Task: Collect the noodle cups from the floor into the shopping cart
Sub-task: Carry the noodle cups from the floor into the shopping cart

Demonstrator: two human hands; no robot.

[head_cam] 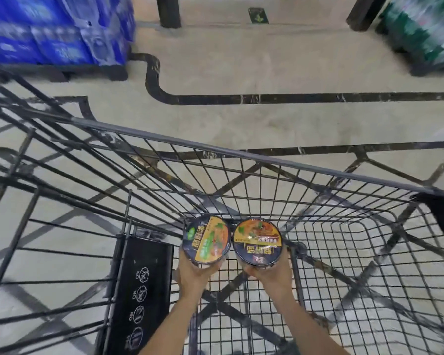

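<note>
Beige floor (280,60) with dark inlaid lines filled the top of the view, a blue stack (54,29) at its left edge and a green stack (426,29) at its right, both blurred. Below them the black wire cart (241,155) took up most of the picture, its basket seen from above, a black flap (141,285) with round printed marks at its near-left end. Inside the basket's outline two arms reached forward, each hand carrying one noodle cup. The left hand (192,275) curled its fingers round the side of the left cup (207,240), and the right hand (273,276) gripped the right cup (258,242) the same way; the two lids nearly touched, faces up. Whether the cups were resting on the wire bottom or held just above it could not be told. The step in hand looked to be setting both down in the cart. To do it well, the cups should probably go down level and upright, side by side on the mesh, with the fingers loosened only once each base sat firm, so neither tipped or rolled.
</note>
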